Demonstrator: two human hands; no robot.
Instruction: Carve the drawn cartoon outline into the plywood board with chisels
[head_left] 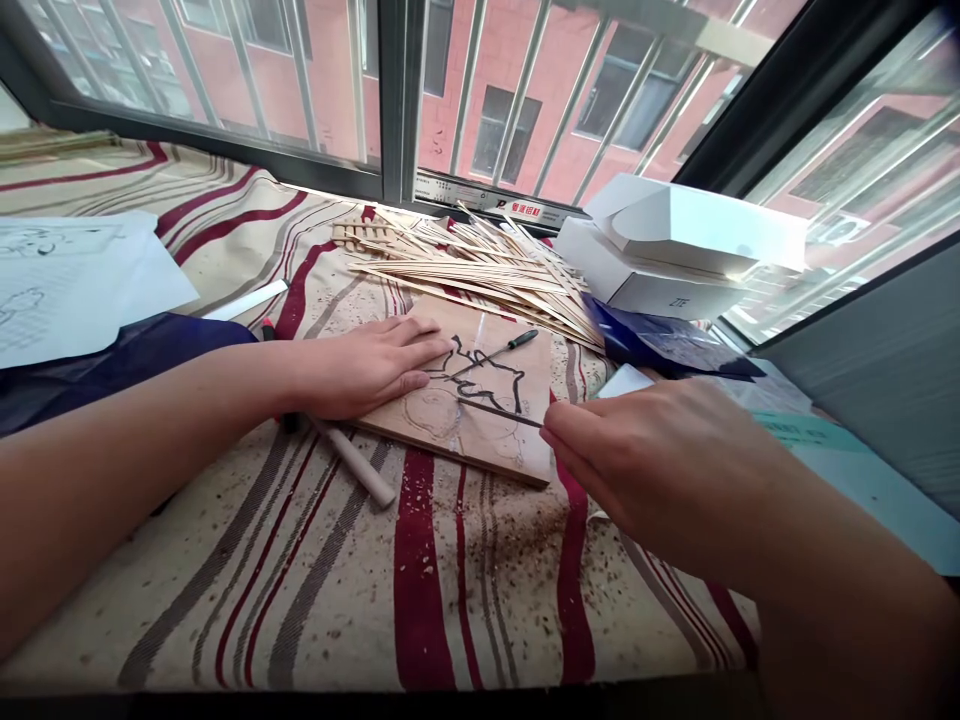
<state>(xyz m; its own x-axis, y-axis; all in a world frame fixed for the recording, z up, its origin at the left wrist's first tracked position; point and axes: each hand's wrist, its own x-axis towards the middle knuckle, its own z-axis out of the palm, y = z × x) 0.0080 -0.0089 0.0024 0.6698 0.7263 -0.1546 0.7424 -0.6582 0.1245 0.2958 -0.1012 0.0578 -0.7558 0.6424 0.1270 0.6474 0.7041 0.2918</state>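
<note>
A flat pale wooden board (487, 335) with dark carved lines lies near the middle of a cream cloth striped in red (420, 590). The open left hand (367, 365) presses flat on it; the right hand (645, 470) pinches a thin dark metal carving tool (502, 412).

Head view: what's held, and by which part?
The right hand pinches a thin dark strip by its near end between the fingertips; the left hand lies flat on a pale wooden board, holding nothing.
</note>
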